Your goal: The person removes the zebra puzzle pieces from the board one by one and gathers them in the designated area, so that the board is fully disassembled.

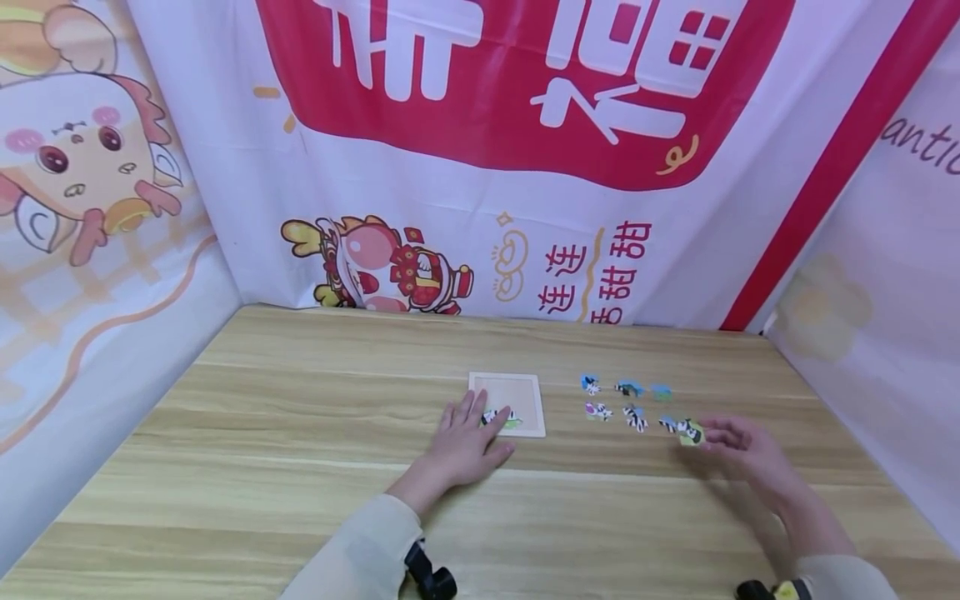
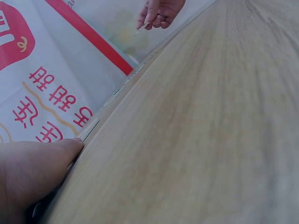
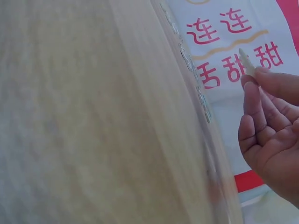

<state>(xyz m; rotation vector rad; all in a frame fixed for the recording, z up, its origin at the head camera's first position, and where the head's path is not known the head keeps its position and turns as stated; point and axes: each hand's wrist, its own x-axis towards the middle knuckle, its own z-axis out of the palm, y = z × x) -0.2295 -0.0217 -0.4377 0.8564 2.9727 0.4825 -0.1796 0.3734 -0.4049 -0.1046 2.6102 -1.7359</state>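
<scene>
A square puzzle tray (image 1: pixel 525 393) with a pale rim lies mid-table, and some printed puzzle pieces (image 1: pixel 513 422) sit along its lower part. My left hand (image 1: pixel 463 446) rests over the tray's left side with its fingers spread, partly covering those pieces. Off to the right, my right hand (image 1: pixel 750 457) pinches a puzzle piece (image 1: pixel 691 432) with a green and black-and-white print between thumb and fingertip. In the right wrist view the held piece (image 3: pixel 247 63) appears edge-on, raised above the table. Loose puzzle pieces (image 1: pixel 635 418) lie between the tray and my right hand.
The loose pieces form two rough rows, with a blue-green piece (image 1: pixel 661 392) at the far right of the back one. A wooden table (image 1: pixel 300 467) carries everything. Printed cloth (image 1: pixel 480 242) hangs behind it and along both sides.
</scene>
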